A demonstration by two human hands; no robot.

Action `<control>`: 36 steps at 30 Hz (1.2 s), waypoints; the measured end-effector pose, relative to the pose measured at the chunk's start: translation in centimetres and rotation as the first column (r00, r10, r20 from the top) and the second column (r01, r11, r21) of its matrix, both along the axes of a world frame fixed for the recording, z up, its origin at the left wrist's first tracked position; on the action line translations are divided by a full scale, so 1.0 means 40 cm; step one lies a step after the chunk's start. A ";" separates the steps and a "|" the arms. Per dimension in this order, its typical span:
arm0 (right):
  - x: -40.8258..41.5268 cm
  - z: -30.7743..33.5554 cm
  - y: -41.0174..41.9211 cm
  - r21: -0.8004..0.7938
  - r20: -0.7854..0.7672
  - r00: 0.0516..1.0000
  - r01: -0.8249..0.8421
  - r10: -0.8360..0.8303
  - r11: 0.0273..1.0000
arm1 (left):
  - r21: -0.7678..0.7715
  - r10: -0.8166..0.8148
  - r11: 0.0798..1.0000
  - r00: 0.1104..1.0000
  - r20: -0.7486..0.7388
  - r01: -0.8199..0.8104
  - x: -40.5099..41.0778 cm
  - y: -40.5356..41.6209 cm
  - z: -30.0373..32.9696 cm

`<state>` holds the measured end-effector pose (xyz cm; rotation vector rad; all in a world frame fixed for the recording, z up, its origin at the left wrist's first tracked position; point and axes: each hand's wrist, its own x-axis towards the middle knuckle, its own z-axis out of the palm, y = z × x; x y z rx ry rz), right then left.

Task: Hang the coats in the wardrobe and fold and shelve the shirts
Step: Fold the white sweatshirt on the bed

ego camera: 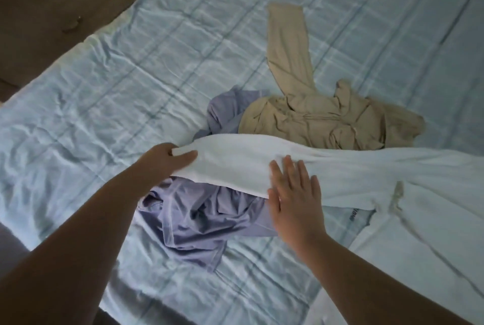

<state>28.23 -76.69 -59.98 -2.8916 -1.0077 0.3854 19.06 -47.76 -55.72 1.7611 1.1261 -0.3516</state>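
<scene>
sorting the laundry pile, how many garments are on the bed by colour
white: 1, the white shirt, its sleeve pinched by the left hand, right hand flat on it
lavender: 1, the lavender garment, crumpled
beige: 1, the beige garment, crumpled
total: 3

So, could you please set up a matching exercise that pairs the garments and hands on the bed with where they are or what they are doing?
Column one:
1. white shirt
2. lilac shirt
3. beige garment
4. left hand

Column two:
A. crumpled partly beneath the white sleeve
B. pinching the cuff end of a sleeve
C. bunched, one sleeve stretched away from the person
D. sleeve pressed by the flat right hand

Pairs: 1-D, 2-A, 3-C, 4-B
</scene>
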 end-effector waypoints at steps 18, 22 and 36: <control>0.102 0.057 -0.086 0.065 0.048 0.999 -0.010 0.007 0.998 | 0.002 0.257 0.952 0.803 0.538 -0.306 0.150 -0.237 0.159; 0.110 0.114 -0.283 0.096 0.057 0.987 0.146 -0.152 0.985 | 0.153 0.077 0.961 0.756 0.650 -0.230 0.280 -0.478 0.221; 0.050 0.150 -1.171 0.080 0.027 0.809 0.584 -0.588 0.808 | 0.470 -0.642 0.766 0.564 0.520 0.438 0.553 -1.616 0.102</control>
